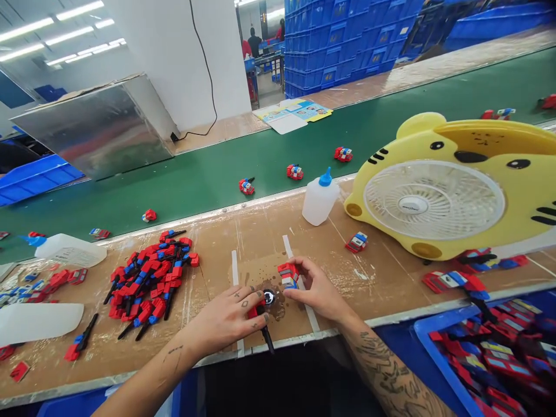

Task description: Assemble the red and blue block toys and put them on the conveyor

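Observation:
My left hand (pixel 232 315) is closed on a red toy arm piece (pixel 256 311) whose black barrel points toward the table's front edge. The fingers cover much of this piece. Beside the fingertips lies a small round dark spot (pixel 269 297) with a shiny surface, on a wet patch of the board; what it is I cannot make out. Just right of it, my right hand (pixel 319 289) pinches a red, white and blue toy body (pixel 288 274) between thumb and fingers, slightly above the tabletop. The two pieces are apart.
A heap of red and blue arm pieces (pixel 150 278) lies left. Right stand a squeeze bottle (pixel 320 202) and a yellow animal-shaped fan (pixel 382 231). Several toy bodies sit on the green conveyor belt (pixel 195 179) behind. A blue bin (pixel 428 341) of red toys is at lower right.

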The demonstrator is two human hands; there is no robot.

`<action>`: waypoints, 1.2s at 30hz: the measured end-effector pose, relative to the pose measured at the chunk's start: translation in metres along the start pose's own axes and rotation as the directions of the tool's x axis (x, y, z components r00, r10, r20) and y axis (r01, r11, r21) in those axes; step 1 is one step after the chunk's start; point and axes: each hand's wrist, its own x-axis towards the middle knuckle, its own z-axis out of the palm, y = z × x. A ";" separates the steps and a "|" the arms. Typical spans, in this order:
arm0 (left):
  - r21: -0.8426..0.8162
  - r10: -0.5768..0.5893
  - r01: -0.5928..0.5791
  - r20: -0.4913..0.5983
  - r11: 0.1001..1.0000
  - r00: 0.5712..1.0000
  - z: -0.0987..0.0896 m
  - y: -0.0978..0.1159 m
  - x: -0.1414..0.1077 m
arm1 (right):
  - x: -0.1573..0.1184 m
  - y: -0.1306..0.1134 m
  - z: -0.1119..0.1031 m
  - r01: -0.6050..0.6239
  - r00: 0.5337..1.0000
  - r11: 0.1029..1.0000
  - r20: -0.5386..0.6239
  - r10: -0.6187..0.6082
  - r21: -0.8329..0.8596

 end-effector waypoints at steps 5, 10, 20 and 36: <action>0.000 0.007 -0.007 0.022 1.000 1.000 0.002 0.001 0.005 | 0.002 0.002 0.001 -0.023 1.000 0.989 0.022 0.020 0.144; -0.057 -0.018 0.019 0.016 0.998 1.000 0.004 -0.001 0.001 | 0.001 0.000 0.001 -0.112 0.991 0.970 0.095 0.093 0.214; -0.909 -0.808 0.322 -0.024 0.262 0.589 0.028 0.013 -0.003 | 0.000 -0.007 0.012 -0.091 0.993 0.902 -0.029 0.114 0.423; -0.966 -0.910 -0.006 0.240 -0.257 0.338 0.041 0.017 0.023 | 0.008 -0.024 0.039 0.276 0.956 0.909 -0.009 -0.294 -0.311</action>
